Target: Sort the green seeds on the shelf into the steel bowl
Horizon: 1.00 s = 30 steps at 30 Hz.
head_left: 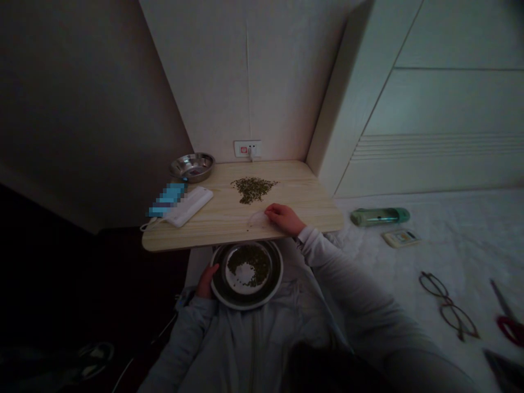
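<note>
My left hand (pixel 207 281) grips the left rim of a round, pale-rimmed basin (pixel 216 297), held at my lap just below the table's front edge. Inside the basin is a smaller, shiny round dish with small dark green grains scattered in it. Over the front of the wooden table my right hand (pixel 285 219) has its fingertips pinched on a thin, clear piece (pixel 257 219), perhaps plastic; its kind is hard to make out. A stray grain or two lies near it. Farther back, a loose pile of the same small green grains (pixel 254 189) is spread on the tabletop (pixel 221 218).
A steel bowl (pixel 193 166) stands at the table's back left. In front of it are a blurred-out phone screen (pixel 167 199) and a white power strip (pixel 190 206). On the bed to the right lie a green bottle (pixel 380 216), a small case (pixel 401 238), glasses (pixel 448 305) and red-handled scissors (pixel 510 322).
</note>
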Motion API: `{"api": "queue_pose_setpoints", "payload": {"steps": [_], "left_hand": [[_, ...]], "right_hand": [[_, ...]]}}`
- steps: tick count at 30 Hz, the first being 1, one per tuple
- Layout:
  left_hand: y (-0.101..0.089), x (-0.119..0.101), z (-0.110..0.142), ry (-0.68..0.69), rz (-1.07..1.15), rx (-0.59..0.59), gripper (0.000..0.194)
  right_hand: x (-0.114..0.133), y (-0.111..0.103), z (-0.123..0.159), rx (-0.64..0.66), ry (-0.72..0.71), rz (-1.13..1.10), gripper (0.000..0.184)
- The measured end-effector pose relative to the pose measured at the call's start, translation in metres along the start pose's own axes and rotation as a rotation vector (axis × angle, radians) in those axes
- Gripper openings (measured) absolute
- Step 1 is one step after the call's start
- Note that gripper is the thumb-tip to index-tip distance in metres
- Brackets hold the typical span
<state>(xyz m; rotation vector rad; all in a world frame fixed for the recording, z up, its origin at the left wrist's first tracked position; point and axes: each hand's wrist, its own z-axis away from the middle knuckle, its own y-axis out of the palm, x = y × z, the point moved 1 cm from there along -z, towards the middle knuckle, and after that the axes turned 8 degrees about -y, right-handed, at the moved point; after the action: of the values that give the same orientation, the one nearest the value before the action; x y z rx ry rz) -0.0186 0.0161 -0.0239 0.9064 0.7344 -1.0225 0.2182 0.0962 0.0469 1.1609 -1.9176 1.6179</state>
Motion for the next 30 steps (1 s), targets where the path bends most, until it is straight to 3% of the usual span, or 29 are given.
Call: {"api": "queue_pose_setpoints", "payload": {"steps": [5, 11, 19, 30], "left_hand": [[-0.001, 0.001, 0.001, -0.017, 0.019, -0.048, 0.012], [0.007, -0.003, 0.005, -0.033, 0.074, 0.092, 0.015], [-0.001, 0.003, -0.003, -0.021, 0.017, 0.000, 0.017], [0.008, -0.004, 0.011, -0.100, 0.054, -0.048, 0.012]], "right_hand": [[0.002, 0.002, 0.002, 0.007, -0.015, -0.009, 0.021], [0.012, 0.011, 0.005, 0.020, -0.050, -0.023, 0.022], [0.020, 0.022, 0.002, 0.030, -0.065, -0.002, 0.023], [0.027, 0.021, 0.002, 0.099, -0.149, 0.005, 0.024]]}}
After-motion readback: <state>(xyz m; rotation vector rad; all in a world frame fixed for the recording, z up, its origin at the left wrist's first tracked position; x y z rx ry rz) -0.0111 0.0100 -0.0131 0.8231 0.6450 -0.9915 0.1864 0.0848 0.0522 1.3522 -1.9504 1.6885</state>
